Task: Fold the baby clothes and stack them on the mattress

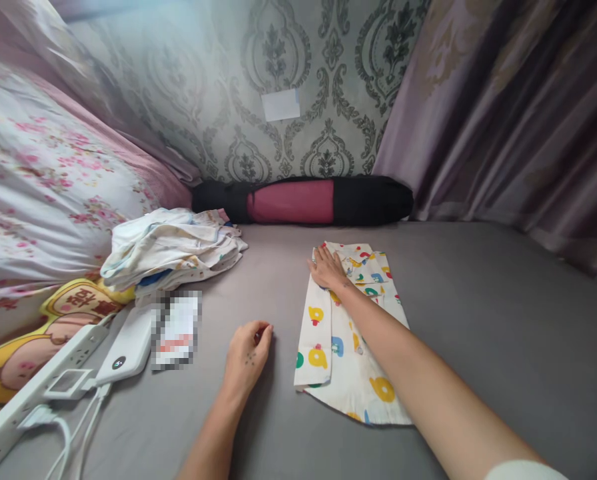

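The right hand (328, 268) lies palm down with its fingers stretched out and slightly spread, resting on the upper left part of a white cotton-like garment printed with yellow, green, red and blue figures (351, 353). That garment lies flat right of centre, under the right hand and forearm, with a long strip folded inward along its left side, more folded layers near its top and a curved hem towards the person. The left hand (248, 350) is loosely curled just beside the garment's left edge and apart from it, thumb near the bent fingers; I cannot tell whether the fingertips meet. A pale sleeve (523, 471) shows at the right arm. Beneath everything spreads a smooth grey sheet (458, 320). Farther left lie a blurred-out white and red flat item (177, 330), a white rectangular device with a small round dark display (131, 343) and a long white power strip (8, 417) with white cables (86, 420). Beyond them are a loose heap of mostly white clothes (173, 247), a yellow cushion with a pink pig's snout (18, 360) and white fabric with pink flowers (63, 147). At the back, a long black and crimson roll (291, 200) lies against grey damask-patterned wallpaper (323, 80), with mauve curtains (483, 133) to the right.
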{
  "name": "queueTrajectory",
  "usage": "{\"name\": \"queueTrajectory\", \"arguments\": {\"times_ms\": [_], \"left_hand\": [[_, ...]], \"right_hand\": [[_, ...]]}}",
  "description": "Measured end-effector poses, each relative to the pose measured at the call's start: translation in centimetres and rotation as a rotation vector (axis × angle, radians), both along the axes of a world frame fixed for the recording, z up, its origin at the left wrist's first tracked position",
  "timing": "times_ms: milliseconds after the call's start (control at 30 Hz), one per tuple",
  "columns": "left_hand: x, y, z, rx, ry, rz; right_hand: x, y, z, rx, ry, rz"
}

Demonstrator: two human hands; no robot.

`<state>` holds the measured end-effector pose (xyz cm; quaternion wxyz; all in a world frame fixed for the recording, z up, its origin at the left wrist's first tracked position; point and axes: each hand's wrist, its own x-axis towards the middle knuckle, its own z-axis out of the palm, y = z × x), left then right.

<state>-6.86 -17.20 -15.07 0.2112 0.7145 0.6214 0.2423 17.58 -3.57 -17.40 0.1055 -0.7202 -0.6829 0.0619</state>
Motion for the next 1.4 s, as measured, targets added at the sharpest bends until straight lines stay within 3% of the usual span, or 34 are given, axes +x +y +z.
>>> {"name": "queueTrajectory", "arguments": {"times_ms": [233, 400, 733, 900, 1067, 1400], "left_hand": [[0.0, 0.0, -0.1, 0.012, -0.004, -0.004], [0.0, -0.1, -0.5, 0.014, 0.001, -0.013], [-0.3, 0.2, -0.6, -0.013, 0.007, -0.006], [-0.2, 0.1, -0.5, -0.012, -0.008, -0.006], [0.0, 0.0, -0.4, -0.021, -0.011, -0.006], [-0.1, 0.1, -0.7, -0.015, 0.001, -0.017]], "right_hand": [[0.6, -0.8, 1.2, -0.092, 0.071, 0.054], [-0.1, -2.9, 1.4, -0.007, 0.016, 0.069], [-0.4, -3.3, 0.2, -0.024, 0.019, 0.060], [0.2, -3.2, 1.1, -0.048, 0.081, 0.074], [1.7, -3.9, 2.0, 0.049, 0.031, 0.017], [2.4, -5.1, 0.8, -0.004, -0.078, 0.014]]}}
